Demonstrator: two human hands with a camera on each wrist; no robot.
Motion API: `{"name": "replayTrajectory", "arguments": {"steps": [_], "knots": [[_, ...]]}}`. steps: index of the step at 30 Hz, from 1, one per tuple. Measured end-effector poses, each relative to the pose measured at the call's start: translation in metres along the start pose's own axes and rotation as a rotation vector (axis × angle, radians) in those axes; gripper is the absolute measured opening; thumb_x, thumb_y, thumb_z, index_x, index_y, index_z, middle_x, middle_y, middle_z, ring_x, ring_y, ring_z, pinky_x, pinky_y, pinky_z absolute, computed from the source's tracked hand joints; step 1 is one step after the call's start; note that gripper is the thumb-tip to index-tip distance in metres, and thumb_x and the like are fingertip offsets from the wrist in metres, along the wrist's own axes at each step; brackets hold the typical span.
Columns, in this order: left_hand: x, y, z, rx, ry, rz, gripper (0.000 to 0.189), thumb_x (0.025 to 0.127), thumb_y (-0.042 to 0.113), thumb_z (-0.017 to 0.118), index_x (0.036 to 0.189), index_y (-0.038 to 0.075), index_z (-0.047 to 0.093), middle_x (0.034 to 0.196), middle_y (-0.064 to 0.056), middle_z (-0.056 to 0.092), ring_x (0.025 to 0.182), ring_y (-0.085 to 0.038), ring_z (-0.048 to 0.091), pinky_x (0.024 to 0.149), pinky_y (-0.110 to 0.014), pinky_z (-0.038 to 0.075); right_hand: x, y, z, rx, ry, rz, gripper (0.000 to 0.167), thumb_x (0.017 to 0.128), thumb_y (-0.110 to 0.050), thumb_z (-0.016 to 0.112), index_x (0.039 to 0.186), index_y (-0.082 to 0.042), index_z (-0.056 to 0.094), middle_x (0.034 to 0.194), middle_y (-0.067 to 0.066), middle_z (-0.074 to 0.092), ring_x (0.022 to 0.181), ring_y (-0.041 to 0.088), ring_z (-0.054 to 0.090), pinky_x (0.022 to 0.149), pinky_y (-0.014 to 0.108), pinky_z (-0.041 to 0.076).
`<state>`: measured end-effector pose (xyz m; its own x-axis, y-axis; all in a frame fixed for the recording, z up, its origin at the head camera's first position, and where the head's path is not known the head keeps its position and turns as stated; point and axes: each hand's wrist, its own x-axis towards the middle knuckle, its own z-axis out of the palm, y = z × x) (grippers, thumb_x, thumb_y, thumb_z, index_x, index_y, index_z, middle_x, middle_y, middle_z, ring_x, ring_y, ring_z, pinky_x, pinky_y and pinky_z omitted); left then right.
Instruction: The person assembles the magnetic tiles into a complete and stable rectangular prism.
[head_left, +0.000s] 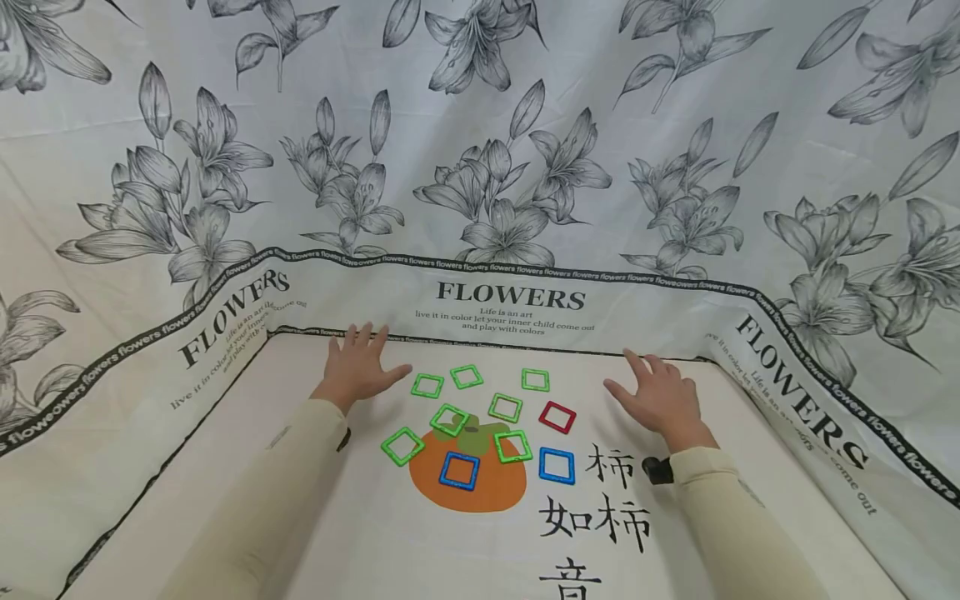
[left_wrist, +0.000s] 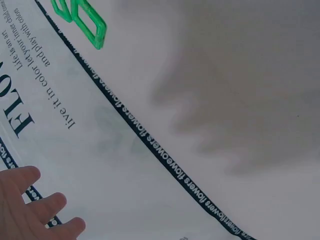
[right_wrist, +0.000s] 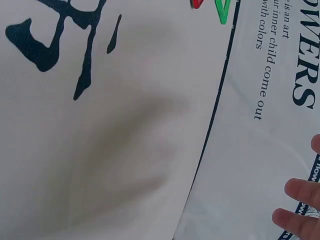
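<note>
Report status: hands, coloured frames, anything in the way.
Left hand, right hand: both empty. Seven green frames, two blue frames, one red frame: all untouched. No obstruction seen between hands and frames.

Wrist views crop the left hand [left_wrist: 17, 210], right hand [right_wrist: 305, 191]; also a red frame [right_wrist: 198, 4].

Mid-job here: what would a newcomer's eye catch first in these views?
Probably the orange fruit print, low in the middle of the head view, with a blue frame lying over it. Next, the lone red frame, between the green frames and the right hand. Then the left hand, open on the frames' other side.
</note>
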<state>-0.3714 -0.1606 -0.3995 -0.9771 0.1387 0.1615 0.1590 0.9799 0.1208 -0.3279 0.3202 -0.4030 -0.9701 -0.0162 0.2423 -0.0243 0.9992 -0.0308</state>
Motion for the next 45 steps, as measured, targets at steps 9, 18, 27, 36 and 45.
{"name": "replayTrajectory", "arguments": {"steps": [9,18,27,36,45], "knots": [[-0.010,0.007,0.005,0.006,0.005,0.037,0.095,0.084,0.074,0.045,0.154,0.013,0.025,0.158,-0.021,0.025,0.145,-0.046,0.021,0.113,-0.068,0.015,-0.006,-0.008,0.004,-0.009,0.019,-0.028,0.088,0.090,-0.075,0.032,0.151,-0.012,0.029,0.147,0.027,0.037,0.129,0.052,0.038,0.094,0.071,0.036],[-0.018,0.012,0.007,-0.015,-0.037,0.031,0.094,0.084,0.072,0.048,0.154,0.014,0.026,0.158,-0.018,0.028,0.145,-0.042,0.023,0.114,-0.066,0.016,-0.015,-0.018,0.005,-0.002,0.017,-0.050,0.084,0.090,-0.071,0.038,0.150,-0.014,0.031,0.144,0.026,0.041,0.128,0.050,0.040,0.096,0.069,0.036],[-0.030,0.020,0.001,-0.044,-0.070,0.061,0.095,0.083,0.071,0.051,0.153,0.011,0.029,0.155,-0.019,0.033,0.142,-0.043,0.029,0.113,-0.066,0.020,-0.024,-0.031,0.006,0.044,0.019,-0.079,0.081,0.090,-0.068,0.043,0.150,-0.015,0.033,0.144,0.024,0.042,0.130,0.048,0.040,0.099,0.069,0.034],[-0.037,0.025,0.002,-0.062,-0.071,0.095,0.091,0.083,0.067,0.053,0.152,0.012,0.032,0.153,-0.017,0.036,0.142,-0.040,0.031,0.114,-0.065,0.021,-0.031,-0.041,0.009,0.063,0.029,-0.100,0.076,0.090,-0.064,0.048,0.147,-0.014,0.038,0.143,0.023,0.044,0.129,0.047,0.042,0.100,0.068,0.035],[-0.047,0.033,0.008,-0.041,-0.071,0.133,0.086,0.084,0.064,0.055,0.150,0.012,0.036,0.149,-0.015,0.043,0.138,-0.037,0.038,0.111,-0.062,0.029,-0.042,-0.049,0.009,0.080,0.011,-0.129,0.072,0.090,-0.059,0.054,0.145,-0.014,0.042,0.141,0.023,0.047,0.127,0.046,0.044,0.100,0.067,0.037]]}}
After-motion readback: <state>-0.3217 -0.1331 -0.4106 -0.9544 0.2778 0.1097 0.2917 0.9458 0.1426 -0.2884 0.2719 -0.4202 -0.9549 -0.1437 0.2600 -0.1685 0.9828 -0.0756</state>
